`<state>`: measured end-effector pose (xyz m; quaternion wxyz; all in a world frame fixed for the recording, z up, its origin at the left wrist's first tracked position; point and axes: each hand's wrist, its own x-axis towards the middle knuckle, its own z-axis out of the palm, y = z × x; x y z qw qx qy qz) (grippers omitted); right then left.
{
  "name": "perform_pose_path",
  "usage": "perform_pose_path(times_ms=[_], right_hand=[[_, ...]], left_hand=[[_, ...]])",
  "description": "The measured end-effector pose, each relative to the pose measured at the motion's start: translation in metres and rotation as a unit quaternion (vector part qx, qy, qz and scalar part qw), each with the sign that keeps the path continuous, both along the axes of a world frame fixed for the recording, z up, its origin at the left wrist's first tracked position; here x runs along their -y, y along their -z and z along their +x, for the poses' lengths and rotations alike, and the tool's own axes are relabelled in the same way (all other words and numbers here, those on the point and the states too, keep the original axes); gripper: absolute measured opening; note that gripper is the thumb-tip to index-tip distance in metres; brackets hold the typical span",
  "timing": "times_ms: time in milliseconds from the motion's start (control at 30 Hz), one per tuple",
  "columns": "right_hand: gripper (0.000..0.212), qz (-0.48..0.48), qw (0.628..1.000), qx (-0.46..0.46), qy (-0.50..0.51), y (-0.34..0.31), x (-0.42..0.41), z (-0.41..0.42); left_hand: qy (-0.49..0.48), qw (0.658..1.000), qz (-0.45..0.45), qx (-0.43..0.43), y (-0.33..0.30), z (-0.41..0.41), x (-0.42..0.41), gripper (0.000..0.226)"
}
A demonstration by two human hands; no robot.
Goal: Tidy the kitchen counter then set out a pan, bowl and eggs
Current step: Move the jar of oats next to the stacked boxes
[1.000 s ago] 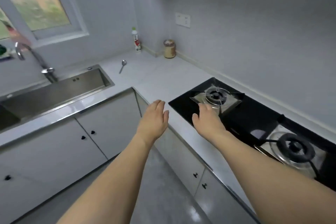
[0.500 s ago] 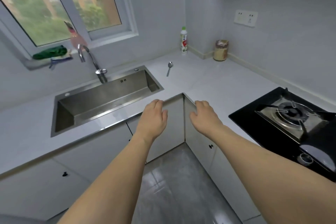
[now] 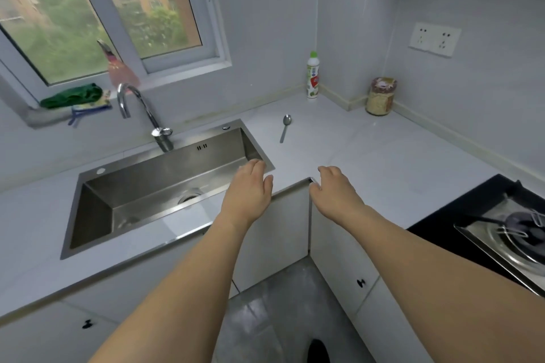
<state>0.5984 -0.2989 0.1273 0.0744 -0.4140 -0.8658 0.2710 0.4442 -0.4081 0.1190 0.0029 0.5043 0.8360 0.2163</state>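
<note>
A metal spoon (image 3: 285, 127) lies on the white counter (image 3: 368, 156) right of the steel sink (image 3: 165, 186). A white bottle with a green cap (image 3: 313, 75) stands in the back corner, and a jar with a patterned lid (image 3: 380, 96) stands by the right wall. My left hand (image 3: 249, 190) hovers over the sink's front right corner, fingers relaxed and holding nothing. My right hand (image 3: 334, 190) hovers over the counter's inner corner, also holding nothing. No pan, bowl or eggs are in view.
A curved tap (image 3: 141, 115) rises behind the sink. Green and blue cloths (image 3: 75, 99) lie on the window sill. A black gas hob (image 3: 507, 224) sits at the right. White cupboard doors (image 3: 277, 233) run below the counter, with grey floor (image 3: 283, 312) between them.
My view has swung left from the hob to the sink and counter corner. Both hands stay stretched out in front, holding nothing, and are now over the counter's inner corner.
</note>
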Motion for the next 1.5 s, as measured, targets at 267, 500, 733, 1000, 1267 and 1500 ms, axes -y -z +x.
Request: perform_pose_path(times_ms=[267,500,733,1000,1267,1500], right_hand=[[0.049,0.004,1.000,0.009,-0.001,-0.012,-0.096,-0.052],[0.049,0.003,1.000,0.014,0.008,-0.015,-0.160,-0.085],[0.051,-0.010,0.999,0.023,0.046,-0.008,-0.224,-0.113],[0.051,-0.008,0.996,0.030,0.084,0.001,-0.315,-0.168],[0.048,-0.030,0.991,0.011,0.131,0.004,-0.403,-0.233],[0.052,-0.049,0.975,-0.005,0.215,0.015,-0.469,-0.242]], left_hand=[[-0.013,1.000,0.001,-0.007,-0.014,-0.060,-0.091,0.037],[-0.016,1.000,0.001,-0.015,-0.016,-0.098,-0.155,0.042],[0.001,1.000,-0.002,0.003,-0.006,-0.136,-0.222,0.043],[0.032,0.999,-0.002,0.019,0.007,-0.199,-0.327,0.045],[0.011,0.997,-0.005,0.080,0.010,-0.287,-0.436,0.049],[0.063,0.989,-0.009,0.130,0.028,-0.293,-0.528,0.046]])
